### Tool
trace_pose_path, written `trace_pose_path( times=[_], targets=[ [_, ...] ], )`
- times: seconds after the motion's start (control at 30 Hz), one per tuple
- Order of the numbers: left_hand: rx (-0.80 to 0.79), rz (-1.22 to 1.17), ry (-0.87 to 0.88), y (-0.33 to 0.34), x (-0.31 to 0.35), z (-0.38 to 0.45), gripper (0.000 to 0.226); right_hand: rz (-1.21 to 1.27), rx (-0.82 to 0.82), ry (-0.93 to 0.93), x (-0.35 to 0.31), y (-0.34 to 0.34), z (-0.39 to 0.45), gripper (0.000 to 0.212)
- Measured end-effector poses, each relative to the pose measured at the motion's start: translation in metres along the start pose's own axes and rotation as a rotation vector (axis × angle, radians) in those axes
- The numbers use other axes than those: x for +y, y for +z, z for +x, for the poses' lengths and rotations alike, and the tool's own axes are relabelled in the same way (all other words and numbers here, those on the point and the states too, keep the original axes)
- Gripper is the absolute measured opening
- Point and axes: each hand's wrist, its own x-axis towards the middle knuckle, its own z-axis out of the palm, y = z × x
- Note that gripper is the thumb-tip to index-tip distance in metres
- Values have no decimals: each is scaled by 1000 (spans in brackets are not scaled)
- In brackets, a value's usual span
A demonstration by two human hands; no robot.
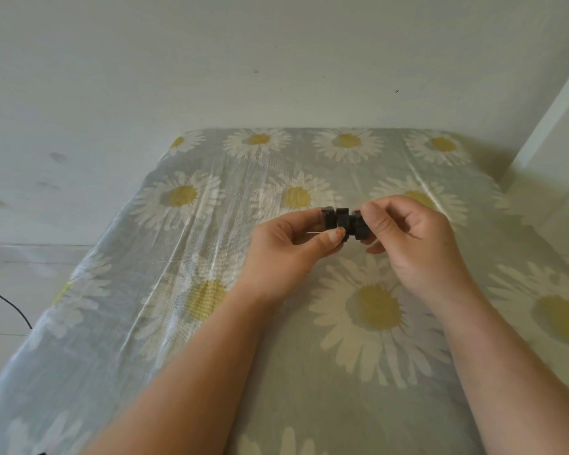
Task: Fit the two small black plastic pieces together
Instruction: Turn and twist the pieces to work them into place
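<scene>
While L hand (288, 243) & R hand (414, 238) each pinch-grip 1, 2 black pieces (342, 224) touch.

Two bare forearms reach up from the bottom edge of the frame, uncovered from elbow to wrist, with no sleeve, cuff, watch, bracelet or glove on either. The left hand (288, 244) and right hand (414, 238) carry no rings. Fingernails are short and unpainted, seen most plainly on the left thumb and on the right thumb. A few small marks dot the back of the right hand.
</scene>
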Motion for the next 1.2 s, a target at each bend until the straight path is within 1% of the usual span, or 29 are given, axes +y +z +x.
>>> trace_pose_path(
  times=[0.2,0.37,0.47,0.57,0.6,0.67,0.73,0.83,0.97,1.2],
  targets=[
    [-23,71,58,1,1,-1,29,89,24,66,1,-1,1,34],
    [-30,68,54,1,2,-1,28,154,25,102,0,-1,2,35],
    [-23,-39,-32,-1,0,2,27,115,21,76,0,0,0,29],
    [6,-200,-140,-4,-1,5,23,56,7,15,2,1,-1,13],
    [5,-248,-162,-5,-1,6,21,49,-7,2,2,1,0,13],
    [-5,-329,-187,-6,-1,6,23,40,-32,-28,2,2,0,28],
    [-10,-374,-205,-6,0,7,28,27,-50,-45,2,2,-1,35],
    [-19,-382,-224,-6,1,6,33,21,-55,-51,4,1,-1,35],
    [-16,-380,-214,-5,1,5,34,28,-43,-44,4,-1,0,32],
    [7,-273,-155,-4,3,3,39,56,-34,-41,1,-1,1,18]
  ],
)
